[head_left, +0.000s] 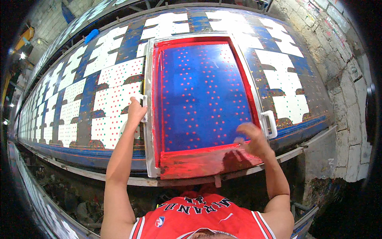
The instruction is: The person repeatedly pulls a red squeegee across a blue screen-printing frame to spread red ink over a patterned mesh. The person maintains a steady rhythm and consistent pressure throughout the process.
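Observation:
A screen-printing frame [258, 95] with pale metal edges lies flat across the long printing table. Its blue mesh [203, 95] carries rows of small red dots, and red ink coats its inner borders and the wide near strip [191, 163]. My left hand [136, 109] is closed round the white handle on the frame's left side. Over the near right corner of the mesh is my right hand [256, 141], smeared by motion. Its fingers are too blurred to read, and I cannot tell whether it touches the frame. The white right handle [271, 124] stands just beside it, not held.
White cut fabric pieces [278, 73] lie in rows along the blue-stained table [131, 36]; those left of the frame bear red and green dots. A blue item [92, 36] sits at the far edge. A block wall [346, 91] rises at right. A metal rail [79, 169] runs along the near side.

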`<state>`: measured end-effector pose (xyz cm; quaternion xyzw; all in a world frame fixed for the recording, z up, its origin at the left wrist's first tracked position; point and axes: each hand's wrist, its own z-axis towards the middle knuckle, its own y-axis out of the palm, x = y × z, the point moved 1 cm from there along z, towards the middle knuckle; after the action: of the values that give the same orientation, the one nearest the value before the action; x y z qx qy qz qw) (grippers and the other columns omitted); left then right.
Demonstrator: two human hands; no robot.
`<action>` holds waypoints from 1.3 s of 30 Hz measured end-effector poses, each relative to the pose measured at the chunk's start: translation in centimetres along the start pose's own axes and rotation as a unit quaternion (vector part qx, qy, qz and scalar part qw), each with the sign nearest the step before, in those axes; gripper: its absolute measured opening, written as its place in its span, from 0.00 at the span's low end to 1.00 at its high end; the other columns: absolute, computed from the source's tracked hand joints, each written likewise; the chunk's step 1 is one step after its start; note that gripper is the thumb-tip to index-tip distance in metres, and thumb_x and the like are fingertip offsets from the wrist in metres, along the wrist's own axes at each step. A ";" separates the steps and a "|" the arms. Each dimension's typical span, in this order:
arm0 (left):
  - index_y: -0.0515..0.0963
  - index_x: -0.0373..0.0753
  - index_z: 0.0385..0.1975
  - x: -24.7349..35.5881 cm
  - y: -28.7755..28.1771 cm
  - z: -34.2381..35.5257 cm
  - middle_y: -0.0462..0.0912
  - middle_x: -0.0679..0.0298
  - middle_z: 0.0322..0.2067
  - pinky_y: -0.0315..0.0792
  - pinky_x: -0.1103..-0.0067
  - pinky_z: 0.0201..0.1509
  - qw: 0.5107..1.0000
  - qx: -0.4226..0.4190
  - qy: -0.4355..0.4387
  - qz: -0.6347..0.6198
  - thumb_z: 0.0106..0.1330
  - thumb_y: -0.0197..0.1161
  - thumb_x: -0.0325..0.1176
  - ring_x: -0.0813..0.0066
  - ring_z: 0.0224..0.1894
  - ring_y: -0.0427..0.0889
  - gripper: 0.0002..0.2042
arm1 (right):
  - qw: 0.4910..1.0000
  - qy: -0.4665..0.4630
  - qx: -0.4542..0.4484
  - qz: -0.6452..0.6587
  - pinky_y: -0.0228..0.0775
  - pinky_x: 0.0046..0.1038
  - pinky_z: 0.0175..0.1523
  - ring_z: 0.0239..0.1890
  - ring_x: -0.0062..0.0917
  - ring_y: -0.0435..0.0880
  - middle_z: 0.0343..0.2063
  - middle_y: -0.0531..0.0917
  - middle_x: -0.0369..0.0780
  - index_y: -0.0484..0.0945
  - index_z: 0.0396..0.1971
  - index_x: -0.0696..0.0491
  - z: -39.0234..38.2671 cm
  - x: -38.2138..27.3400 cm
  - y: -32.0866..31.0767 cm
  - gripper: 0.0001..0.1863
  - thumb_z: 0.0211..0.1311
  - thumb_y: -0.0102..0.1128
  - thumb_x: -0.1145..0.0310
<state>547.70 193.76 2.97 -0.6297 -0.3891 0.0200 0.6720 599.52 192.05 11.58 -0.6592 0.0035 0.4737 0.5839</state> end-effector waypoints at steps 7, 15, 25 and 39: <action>0.60 0.21 0.56 -0.8 -0.1 0.8 0.74 0.32 0.53 0.77 0.60 0.58 0.999 -0.026 0.019 -0.041 0.52 0.77 0.32 0.37 0.52 0.82 0.38 | 0.959 -0.058 -0.276 -0.042 0.64 0.46 0.69 0.65 0.46 0.71 0.60 0.73 0.48 0.77 0.56 0.53 -2.8 -7.9 3.4 0.39 0.43 0.82 0.52; 0.62 0.26 0.58 -0.7 0.3 0.1 0.75 0.35 0.53 0.73 0.60 0.62 0.997 0.014 0.025 -0.073 0.50 0.75 0.29 0.40 0.57 0.79 0.36 | 0.942 -0.065 -0.321 -0.075 0.61 0.46 0.73 0.70 0.46 0.66 0.65 0.70 0.45 0.73 0.62 0.49 -3.2 -10.8 3.1 0.45 0.34 0.75 0.72; 0.54 0.48 0.74 -0.5 -0.8 -0.8 0.71 0.39 0.59 0.76 0.54 0.59 0.990 -0.011 0.095 -0.105 0.54 0.63 0.26 0.37 0.54 0.81 0.43 | 0.939 -0.055 -0.270 -0.206 0.62 0.46 0.74 0.70 0.43 0.67 0.68 0.68 0.44 0.69 0.68 0.45 -4.2 -11.4 5.6 0.50 0.33 0.74 0.75; 0.60 0.48 0.70 -0.9 -0.1 -0.2 0.73 0.43 0.58 0.77 0.56 0.56 0.990 -0.015 0.084 -0.115 0.53 0.64 0.27 0.39 0.54 0.81 0.39 | 0.956 0.013 -0.111 -0.273 0.82 0.43 0.46 0.43 0.39 0.89 0.41 0.89 0.41 0.86 0.44 0.49 0.4 -10.2 6.6 0.23 0.42 0.64 0.68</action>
<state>547.09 193.13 2.67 -0.5906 -0.4014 -0.1163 0.6903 590.00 184.66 12.99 -0.7016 -0.2214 0.2853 0.6142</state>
